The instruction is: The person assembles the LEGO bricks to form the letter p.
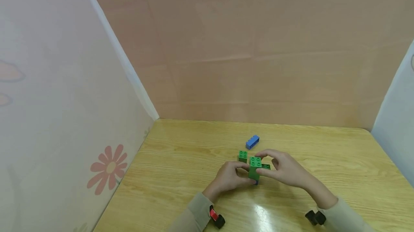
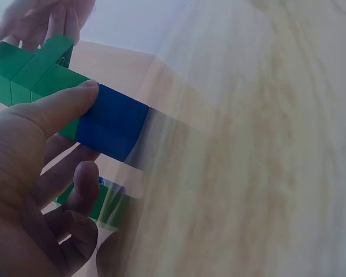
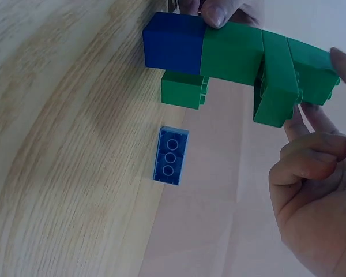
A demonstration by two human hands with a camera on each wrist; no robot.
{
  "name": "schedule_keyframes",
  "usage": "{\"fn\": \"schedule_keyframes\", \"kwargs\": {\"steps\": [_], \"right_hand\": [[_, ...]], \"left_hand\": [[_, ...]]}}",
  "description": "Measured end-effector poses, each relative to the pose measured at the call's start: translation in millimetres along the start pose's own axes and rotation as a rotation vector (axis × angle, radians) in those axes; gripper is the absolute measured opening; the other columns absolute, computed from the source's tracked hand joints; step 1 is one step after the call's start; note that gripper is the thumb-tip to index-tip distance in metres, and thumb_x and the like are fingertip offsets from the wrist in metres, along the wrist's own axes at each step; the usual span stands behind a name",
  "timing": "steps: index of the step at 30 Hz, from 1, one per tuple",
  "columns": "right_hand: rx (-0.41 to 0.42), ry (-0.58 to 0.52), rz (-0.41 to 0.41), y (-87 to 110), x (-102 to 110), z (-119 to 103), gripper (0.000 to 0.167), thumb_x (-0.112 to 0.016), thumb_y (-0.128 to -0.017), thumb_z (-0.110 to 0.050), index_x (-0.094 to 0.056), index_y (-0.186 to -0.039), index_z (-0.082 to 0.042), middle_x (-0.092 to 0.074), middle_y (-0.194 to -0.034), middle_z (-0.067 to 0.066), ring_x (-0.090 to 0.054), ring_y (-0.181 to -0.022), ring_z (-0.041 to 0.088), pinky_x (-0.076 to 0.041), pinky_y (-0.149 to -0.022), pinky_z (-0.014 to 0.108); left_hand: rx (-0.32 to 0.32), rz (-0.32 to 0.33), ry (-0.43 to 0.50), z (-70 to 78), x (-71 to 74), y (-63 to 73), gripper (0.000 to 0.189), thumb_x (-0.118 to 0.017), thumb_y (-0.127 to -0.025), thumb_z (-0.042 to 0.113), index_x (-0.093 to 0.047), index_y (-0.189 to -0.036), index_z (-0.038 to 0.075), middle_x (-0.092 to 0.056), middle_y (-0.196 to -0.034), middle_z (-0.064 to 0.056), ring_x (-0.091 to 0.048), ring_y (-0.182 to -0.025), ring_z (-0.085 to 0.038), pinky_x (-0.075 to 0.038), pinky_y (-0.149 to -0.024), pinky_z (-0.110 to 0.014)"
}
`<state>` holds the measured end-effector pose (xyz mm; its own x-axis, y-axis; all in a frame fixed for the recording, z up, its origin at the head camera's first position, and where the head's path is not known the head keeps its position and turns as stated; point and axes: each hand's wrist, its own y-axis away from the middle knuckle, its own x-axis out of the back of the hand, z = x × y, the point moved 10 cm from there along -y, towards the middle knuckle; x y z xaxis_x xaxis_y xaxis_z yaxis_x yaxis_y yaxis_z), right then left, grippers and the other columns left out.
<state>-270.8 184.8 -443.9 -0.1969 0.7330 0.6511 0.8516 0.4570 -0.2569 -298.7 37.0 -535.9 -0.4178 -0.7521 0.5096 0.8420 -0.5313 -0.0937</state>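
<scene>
Now, a two-handed grip!

Left hand (image 1: pixel 229 177), eight o'clock, grasps the lower part of an upright green-and-blue plastic block tower (image 1: pixel 253 172). Around that tower: square green studded block (image 1: pixel 243 156) at half past ten, oblong blue plastic brick (image 1: pixel 252 142) at twelve. Three o'clock, right hand (image 1: pixel 289 169) pinches its top!

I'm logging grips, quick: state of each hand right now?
Left hand: closed, holding the block tower near its blue bottom block.
Right hand: closed, pinching the tower's top green block.
</scene>
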Motion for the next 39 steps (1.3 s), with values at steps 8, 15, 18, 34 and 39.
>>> {"fn": "schedule_keyframes", "kwargs": {"steps": [8,15,18,34,39], "right_hand": [[-0.035,-0.141,0.004,-6.6,8.7,14.9,0.028,-0.07,-0.102,-0.018,-0.067,-0.129,-0.022,-0.07,-0.116,0.008,-0.028,-0.046,-0.002,-0.034,-0.039,0.028],[-0.102,-0.161,0.0,-13.9,10.1,29.5,0.028,-0.065,-0.105,-0.023,-0.066,-0.131,-0.015,-0.069,-0.124,0.018,-0.049,-0.05,0.006,-0.043,-0.047,0.03],[-0.143,-0.171,-0.012,-15.8,8.1,36.3,0.031,-0.063,-0.106,-0.026,-0.065,-0.134,-0.013,-0.067,-0.128,0.021,-0.066,-0.067,0.016,-0.051,-0.058,0.034],[-0.156,-0.146,-0.042,-34.6,-11.4,63.6,0.036,-0.068,-0.103,-0.028,-0.067,-0.131,-0.004,-0.066,-0.126,0.016,-0.067,-0.081,0.021,-0.054,-0.064,0.031],[-0.177,-0.163,-0.07,-38.8,-17.9,65.5,0.038,-0.071,-0.102,-0.027,-0.066,-0.131,-0.004,-0.065,-0.125,0.016,-0.063,-0.077,0.019,-0.054,-0.063,0.031]], "left_hand": [[0.038,-0.003,0.054,-2.8,-0.8,1.4,0.038,-0.093,-0.079,0.036,-0.079,-0.114,0.031,-0.07,-0.105,0.022,-0.063,-0.075,-0.003,-0.052,-0.063,-0.025],[0.041,-0.019,0.088,2.0,-1.0,1.4,0.04,-0.093,-0.079,0.035,-0.078,-0.115,0.031,-0.07,-0.106,0.021,-0.058,-0.063,-0.004,-0.048,-0.055,-0.024],[0.047,-0.02,0.108,4.1,-0.1,1.5,0.04,-0.093,-0.079,0.034,-0.078,-0.116,0.031,-0.07,-0.107,0.021,-0.056,-0.061,-0.003,-0.047,-0.053,-0.023],[0.012,-0.021,0.198,16.2,3.2,2.7,0.037,-0.091,-0.083,0.028,-0.078,-0.118,0.028,-0.07,-0.108,0.018,-0.056,-0.048,-0.005,-0.046,-0.044,-0.023],[-0.013,-0.028,0.212,21.0,4.8,3.8,0.037,-0.09,-0.084,0.027,-0.077,-0.119,0.028,-0.07,-0.109,0.017,-0.057,-0.047,-0.01,-0.048,-0.043,-0.025]]}}
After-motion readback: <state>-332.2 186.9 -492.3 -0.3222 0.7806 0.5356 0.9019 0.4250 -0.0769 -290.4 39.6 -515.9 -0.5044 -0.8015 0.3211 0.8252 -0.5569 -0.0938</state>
